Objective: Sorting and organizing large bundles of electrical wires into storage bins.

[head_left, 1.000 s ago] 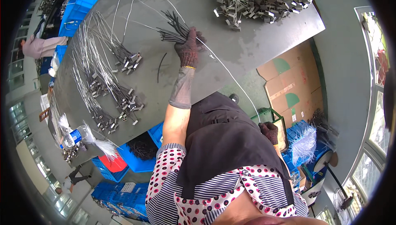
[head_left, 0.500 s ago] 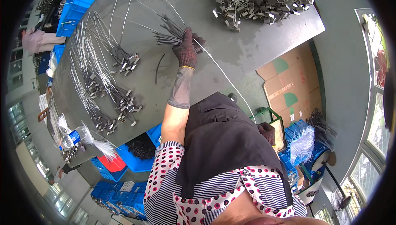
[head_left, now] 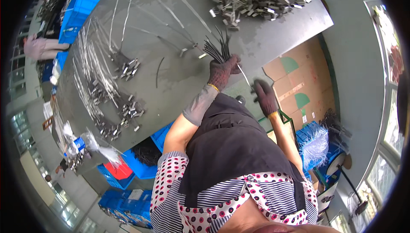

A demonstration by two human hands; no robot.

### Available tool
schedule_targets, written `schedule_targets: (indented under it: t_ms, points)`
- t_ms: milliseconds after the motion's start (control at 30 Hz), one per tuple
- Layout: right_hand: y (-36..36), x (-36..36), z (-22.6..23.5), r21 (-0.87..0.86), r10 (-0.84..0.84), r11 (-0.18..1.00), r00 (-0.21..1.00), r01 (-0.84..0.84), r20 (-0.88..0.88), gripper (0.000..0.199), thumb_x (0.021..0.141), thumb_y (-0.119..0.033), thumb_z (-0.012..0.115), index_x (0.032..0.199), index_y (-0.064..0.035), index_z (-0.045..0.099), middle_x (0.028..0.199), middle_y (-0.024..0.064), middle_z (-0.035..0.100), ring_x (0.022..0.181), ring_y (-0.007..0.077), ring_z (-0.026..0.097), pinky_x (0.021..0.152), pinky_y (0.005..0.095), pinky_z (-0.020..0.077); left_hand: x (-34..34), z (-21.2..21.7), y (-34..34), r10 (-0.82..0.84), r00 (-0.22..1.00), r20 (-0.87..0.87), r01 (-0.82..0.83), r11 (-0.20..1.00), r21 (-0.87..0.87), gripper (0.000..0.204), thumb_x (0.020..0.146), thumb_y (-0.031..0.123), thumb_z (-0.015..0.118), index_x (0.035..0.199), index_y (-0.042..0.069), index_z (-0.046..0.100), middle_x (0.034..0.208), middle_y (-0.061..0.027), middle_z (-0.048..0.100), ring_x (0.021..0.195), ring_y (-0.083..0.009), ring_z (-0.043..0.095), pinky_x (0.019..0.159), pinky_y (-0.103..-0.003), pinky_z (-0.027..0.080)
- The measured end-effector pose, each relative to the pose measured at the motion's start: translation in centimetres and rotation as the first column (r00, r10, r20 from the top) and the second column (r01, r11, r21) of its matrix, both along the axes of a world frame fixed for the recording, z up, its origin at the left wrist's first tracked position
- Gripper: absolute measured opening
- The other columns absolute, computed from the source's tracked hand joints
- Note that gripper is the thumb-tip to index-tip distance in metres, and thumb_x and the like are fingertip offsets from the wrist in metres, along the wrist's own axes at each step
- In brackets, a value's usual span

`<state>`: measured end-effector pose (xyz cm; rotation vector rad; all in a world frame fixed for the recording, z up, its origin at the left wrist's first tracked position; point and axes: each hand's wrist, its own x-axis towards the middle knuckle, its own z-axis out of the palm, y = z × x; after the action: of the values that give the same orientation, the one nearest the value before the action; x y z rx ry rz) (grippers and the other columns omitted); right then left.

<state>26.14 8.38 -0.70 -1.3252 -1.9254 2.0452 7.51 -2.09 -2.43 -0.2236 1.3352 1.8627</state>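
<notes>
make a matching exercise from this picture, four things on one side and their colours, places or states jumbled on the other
Things
1. left hand
2. plastic bottle
3. cardboard
4. loose dark tube

Descriptions
A. brown with green shapes
B. lying by itself on the grey table
C. closed around a bundle of dark tubes
D. clear with a blue label

Pairs: 1-C, 2-D, 3-A, 4-B
</notes>
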Motion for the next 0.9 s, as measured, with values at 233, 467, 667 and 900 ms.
schedule_targets:
  t_ms: [233,467,667,900]
  points:
    - [0.1,-16.5,2.3,0.451,0.118,0.886,0.993,-0.105,-0.002,0.056,0.096,-0.045,0.049,0.128,0.0004,0.051,0.112,0.0292,0.063,0.098,0.0444,0.063,0.084,0.0472,0.0517,-2.1,-5.2,-0.6,-0.391,0.468,-0.793,0.086,0.913,-0.400,0.033,0.093,0.012,0.055,0.126,0.011,0.056,0.096,-0.0104,0.066,0.082,-0.0250,0.066,0.069,-0.035,0.052]
    - [4.8,-24.6,2.7,0.556,-0.047,0.821,0.956,-0.129,0.291,0.050,0.086,-0.038,0.057,0.119,-0.0005,0.060,0.109,0.0267,0.066,0.104,0.0433,0.063,0.091,0.0458,0.0509,-9.2,1.1,-3.0,-0.396,0.749,-0.531,0.071,0.845,-0.530,0.026,0.096,0.029,0.053,0.106,0.010,0.067,0.092,-0.0132,0.069,0.083,-0.0291,0.067,0.076,-0.042,0.051]
    - [12.4,-27.8,-7.3,0.694,0.163,0.508,0.848,-0.510,0.504,0.030,0.080,-0.024,0.059,0.091,0.0011,0.070,0.104,0.0233,0.068,0.096,0.0389,0.067,0.084,0.0448,0.0538,-12.8,2.7,-5.1,-0.449,0.748,-0.488,-0.286,0.445,-0.848,0.036,0.082,0.038,0.073,0.100,0.008,0.070,0.088,-0.0133,0.072,0.083,-0.0326,0.069,0.073,-0.041,0.053]
    - [10.6,-27.5,-4.7,0.668,0.363,0.051,0.637,-0.743,0.680,0.025,0.075,-0.024,0.067,0.097,-0.0131,0.072,0.096,0.0178,0.070,0.090,0.0356,0.068,0.076,0.0423,0.0548,-12.1,-3.2,-6.5,-0.096,0.751,-0.654,-0.359,0.771,-0.526,0.025,0.082,0.025,0.076,0.094,0.004,0.071,0.075,-0.0074,0.070,0.068,-0.0216,0.068,0.066,-0.036,0.053]
